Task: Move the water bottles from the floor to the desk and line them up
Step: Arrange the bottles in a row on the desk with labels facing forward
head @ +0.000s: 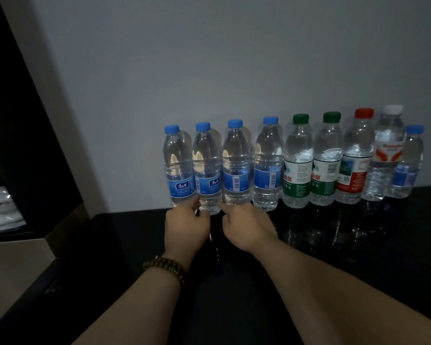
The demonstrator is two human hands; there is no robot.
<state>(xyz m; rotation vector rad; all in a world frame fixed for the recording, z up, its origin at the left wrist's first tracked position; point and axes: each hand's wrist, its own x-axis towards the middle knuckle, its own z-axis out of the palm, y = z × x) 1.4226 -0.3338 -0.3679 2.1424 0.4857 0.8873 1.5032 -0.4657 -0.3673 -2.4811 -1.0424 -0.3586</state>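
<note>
1. The left hand (187, 225), with a bead bracelet (167, 267) at the wrist, is low on the dark surface (358, 245). Its fingers are curled and their tips are at the foot of the second bottle (206, 170), just beside the first bottle (177, 168). The back of the hand hides whether they pinch the bottle or only touch it, so I cannot tell.
2. The second bottle stands upright in the row against the wall (209, 70). It seems to be the one being set straight. I would steer it from the base as here, not from the cap, so it slides without tipping.
3. The right hand (244, 227) mirrors the left. Its fingers are curled at the other side of the same foot, close to the third bottle (235, 168). Its grip is hidden too. Small, even pushes from both sides should centre the bottle between its neighbours.
4. The third bottle and the fourth bottle (268, 168) give the line to match, with the feet level and the labels roughly alike.
5. Further right stand two green-capped bottles (297, 165), a red-capped bottle (355, 160), a white-capped bottle (386, 155) and a small blue-capped bottle (408, 165). They stand very close together, so a hard shove could knock them over one after another.
6. All nine bottles are on the surface, so the task looks close to done, with only the spacing left to tidy.
</note>
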